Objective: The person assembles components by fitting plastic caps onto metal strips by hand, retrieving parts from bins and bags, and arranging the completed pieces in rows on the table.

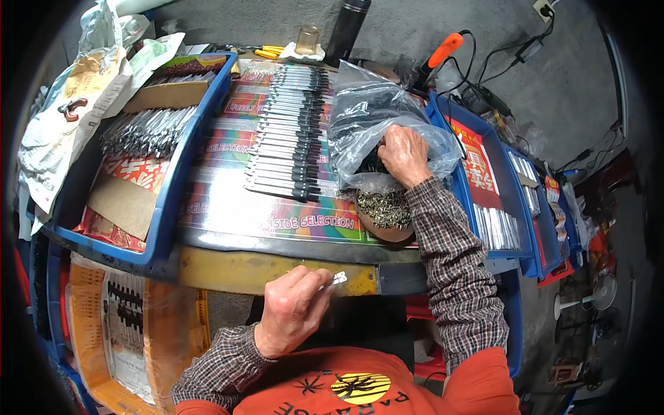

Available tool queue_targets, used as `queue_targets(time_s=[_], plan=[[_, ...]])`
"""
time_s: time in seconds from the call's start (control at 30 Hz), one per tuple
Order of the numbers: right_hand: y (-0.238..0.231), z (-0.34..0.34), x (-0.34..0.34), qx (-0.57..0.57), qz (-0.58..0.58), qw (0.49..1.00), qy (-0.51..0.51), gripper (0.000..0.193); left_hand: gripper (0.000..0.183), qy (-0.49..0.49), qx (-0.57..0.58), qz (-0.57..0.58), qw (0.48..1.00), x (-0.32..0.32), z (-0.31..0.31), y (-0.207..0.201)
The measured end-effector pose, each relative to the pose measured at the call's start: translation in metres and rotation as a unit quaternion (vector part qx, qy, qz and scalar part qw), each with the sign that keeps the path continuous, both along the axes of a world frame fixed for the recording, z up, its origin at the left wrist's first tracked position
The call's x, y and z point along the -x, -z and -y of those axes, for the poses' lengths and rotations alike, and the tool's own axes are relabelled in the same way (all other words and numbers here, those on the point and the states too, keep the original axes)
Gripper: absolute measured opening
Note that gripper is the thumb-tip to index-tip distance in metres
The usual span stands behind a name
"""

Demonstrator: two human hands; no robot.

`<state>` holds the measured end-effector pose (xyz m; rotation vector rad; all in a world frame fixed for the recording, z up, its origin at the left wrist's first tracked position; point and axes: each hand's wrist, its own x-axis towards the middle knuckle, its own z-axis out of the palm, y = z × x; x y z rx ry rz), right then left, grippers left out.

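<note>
Head view shows a workbench [232,272] with a worn yellow front edge, its top covered by a glossy, brightly coloured sheet [221,211]; behind it stands a grey wall [263,28], with dark cables [508,66] trailing at the right and a fan [605,292] in the dim far-right part of the room.

At the left, crumpled packaging [76,131] leans over a blue tray [185,162] holding slim pens [149,130] and cardboard. Below it sits an orange crate [86,332]. Next comes a long row of silver-and-black pens [287,138] laid side by side, with a glass jar [307,40] beyond it.

The left hand [296,304] is in front of the bench edge, fingers pressed together on a small whitish piece [339,278]. To its right, a clear plastic bag [360,124] with dark contents lies beside the row. The right hand [404,158] reaches into its mouth, fingers curled; the fingertips are hidden, so I cannot tell whether they grip anything. Just nearer stands a bowl [394,235] of tiny metallic parts [382,206], partly covered by the right checked sleeve [460,277]. Farther right, another blue tray [520,225] holds silvery pieces [496,228].
</note>
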<state>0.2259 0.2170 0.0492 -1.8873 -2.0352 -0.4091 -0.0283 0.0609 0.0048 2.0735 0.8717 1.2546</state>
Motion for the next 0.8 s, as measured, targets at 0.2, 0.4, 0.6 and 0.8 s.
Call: queue_targets(time_s=[0.2, 0.4, 0.6, 0.8], plan=[[-0.002, 0.000, -0.002, 0.024, -0.012, 1.000, -0.005, 0.014, 0.019, -0.010, -0.006, 0.008, 1.000, 0.002, 0.006, -0.004], [-0.004, 0.002, -0.004, 0.055, -0.016, 0.998, -0.004, 0.013, 0.018, -0.007, -0.011, 0.001, 1.000, 0.007, 0.014, -0.005], [-0.005, 0.004, -0.007, 0.109, -0.019, 0.994, -0.001, 0.012, 0.018, -0.014, -0.008, -0.013, 1.000, 0.011, 0.019, -0.004], [0.001, 0.010, -0.018, 0.087, -0.013, 0.996, -0.005, 0.016, 0.018, -0.011, -0.010, -0.008, 1.000, 0.012, 0.021, -0.007]])
